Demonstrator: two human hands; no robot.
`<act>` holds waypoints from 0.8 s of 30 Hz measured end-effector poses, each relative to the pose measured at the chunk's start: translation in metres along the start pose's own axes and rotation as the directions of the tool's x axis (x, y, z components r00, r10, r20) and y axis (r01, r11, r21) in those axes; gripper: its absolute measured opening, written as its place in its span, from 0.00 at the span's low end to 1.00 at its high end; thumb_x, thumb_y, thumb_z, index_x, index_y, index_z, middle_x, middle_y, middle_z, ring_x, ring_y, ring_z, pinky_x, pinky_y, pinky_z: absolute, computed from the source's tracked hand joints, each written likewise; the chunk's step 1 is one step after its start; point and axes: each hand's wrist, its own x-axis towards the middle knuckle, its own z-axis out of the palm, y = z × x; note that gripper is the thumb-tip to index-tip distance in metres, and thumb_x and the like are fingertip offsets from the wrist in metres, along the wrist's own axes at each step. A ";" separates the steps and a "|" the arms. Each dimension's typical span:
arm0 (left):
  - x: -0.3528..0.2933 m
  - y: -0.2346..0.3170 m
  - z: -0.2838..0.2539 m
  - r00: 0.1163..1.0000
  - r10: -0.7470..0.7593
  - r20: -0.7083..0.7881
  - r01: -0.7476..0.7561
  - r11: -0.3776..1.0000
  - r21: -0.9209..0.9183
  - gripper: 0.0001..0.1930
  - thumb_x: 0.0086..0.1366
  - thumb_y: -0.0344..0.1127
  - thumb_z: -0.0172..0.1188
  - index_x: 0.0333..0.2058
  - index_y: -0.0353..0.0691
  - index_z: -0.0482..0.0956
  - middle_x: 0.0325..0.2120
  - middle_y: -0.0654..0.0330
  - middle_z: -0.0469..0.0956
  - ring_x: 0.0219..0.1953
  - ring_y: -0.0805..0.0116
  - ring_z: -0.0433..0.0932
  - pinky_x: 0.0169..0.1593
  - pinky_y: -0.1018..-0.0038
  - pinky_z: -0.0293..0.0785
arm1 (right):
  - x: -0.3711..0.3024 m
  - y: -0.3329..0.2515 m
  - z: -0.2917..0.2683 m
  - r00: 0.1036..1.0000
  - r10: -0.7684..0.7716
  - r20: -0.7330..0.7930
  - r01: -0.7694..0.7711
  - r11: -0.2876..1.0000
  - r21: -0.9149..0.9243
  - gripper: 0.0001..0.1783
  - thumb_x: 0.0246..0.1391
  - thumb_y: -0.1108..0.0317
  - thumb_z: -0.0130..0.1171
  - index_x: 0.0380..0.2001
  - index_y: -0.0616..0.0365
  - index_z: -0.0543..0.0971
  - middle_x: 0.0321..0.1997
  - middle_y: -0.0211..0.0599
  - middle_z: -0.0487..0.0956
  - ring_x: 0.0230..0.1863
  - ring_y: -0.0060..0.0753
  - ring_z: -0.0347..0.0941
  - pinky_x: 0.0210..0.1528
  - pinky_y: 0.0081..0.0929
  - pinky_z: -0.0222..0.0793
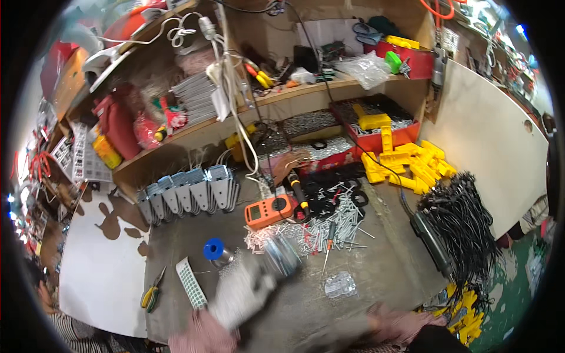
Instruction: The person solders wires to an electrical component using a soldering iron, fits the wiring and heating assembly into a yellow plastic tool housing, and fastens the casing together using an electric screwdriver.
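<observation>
My left hand [244, 288], in a pale grey glove with a pink sleeve behind it, is over the middle of the bench and smeared by motion. Its fingers seem closed on a flat grey-blue piece [281, 257], too blurred to name more exactly. At the lower edge, my right hand [341, 335] is a grey gloved blur, its fingers unreadable. Small clear plastic pieces [340, 285] lie on the bench just beyond it. Left of my left hand are a blue-ended solder wire spool [215, 250], a white strip with green dots [191, 283] and yellow-handled pliers [153, 290].
Behind lie an orange multimeter [268, 211], a small screwdriver [329, 244] and loose screws [347, 220]. Grey parts with blue tops [188, 191] line the back left. Yellow plastic parts [412, 165], black cables [459, 235] and a black power screwdriver [432, 244] occupy the right.
</observation>
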 end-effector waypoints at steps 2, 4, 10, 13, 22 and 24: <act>-0.060 0.033 0.015 0.922 -0.152 0.356 0.127 0.988 0.093 0.20 0.57 0.40 0.64 0.46 0.39 0.75 0.49 0.45 0.71 0.50 0.47 0.73 0.51 0.58 0.73 | -0.052 -0.004 -0.047 0.930 -0.333 -0.159 0.351 0.931 0.101 0.26 0.65 0.53 0.52 0.60 0.55 0.72 0.55 0.41 0.79 0.54 0.43 0.75 0.56 0.36 0.70; -0.071 0.044 0.029 0.887 -0.122 0.445 0.138 0.990 -0.004 0.24 0.54 0.37 0.66 0.51 0.43 0.76 0.57 0.43 0.69 0.56 0.45 0.70 0.55 0.59 0.73 | -0.093 -0.036 -0.117 0.691 0.723 -0.020 -0.723 0.691 0.017 0.32 0.61 0.42 0.52 0.58 0.54 0.75 0.55 0.44 0.79 0.51 0.36 0.78 0.55 0.31 0.71; -0.052 0.079 0.087 0.896 0.418 0.149 -0.438 0.887 0.146 0.19 0.62 0.42 0.57 0.47 0.37 0.74 0.42 0.52 0.73 0.53 0.55 0.70 0.59 0.55 0.63 | -0.095 0.065 -0.212 0.256 0.278 -0.926 -0.805 0.591 -0.045 0.23 0.57 0.50 0.59 0.40 0.63 0.77 0.42 0.51 0.79 0.45 0.53 0.76 0.49 0.41 0.71; -0.056 0.069 0.146 0.764 0.561 0.320 -0.645 0.688 0.334 0.19 0.61 0.39 0.56 0.49 0.37 0.75 0.42 0.54 0.74 0.53 0.57 0.71 0.61 0.56 0.63 | -0.089 0.120 -0.220 0.269 0.214 -0.939 -0.839 0.531 -0.119 0.22 0.53 0.53 0.63 0.38 0.61 0.74 0.39 0.50 0.78 0.46 0.52 0.73 0.51 0.44 0.70; -0.035 0.071 0.124 0.999 0.023 -0.043 -0.041 0.883 -0.467 0.16 0.58 0.33 0.62 0.46 0.40 0.78 0.33 0.50 0.79 0.41 0.47 0.77 0.47 0.57 0.72 | -0.065 0.033 -0.157 0.208 0.047 -0.977 -0.764 0.632 -0.132 0.23 0.54 0.66 0.60 0.53 0.58 0.72 0.42 0.55 0.79 0.45 0.59 0.76 0.46 0.46 0.72; -0.039 0.068 0.130 0.993 -0.054 -0.107 -0.013 0.836 -0.548 0.14 0.58 0.34 0.63 0.43 0.39 0.79 0.34 0.49 0.79 0.40 0.47 0.77 0.46 0.58 0.72 | -0.065 -0.003 -0.100 0.272 0.109 -0.956 -0.649 0.755 -0.098 0.21 0.54 0.70 0.59 0.52 0.59 0.74 0.38 0.51 0.79 0.40 0.51 0.78 0.42 0.40 0.73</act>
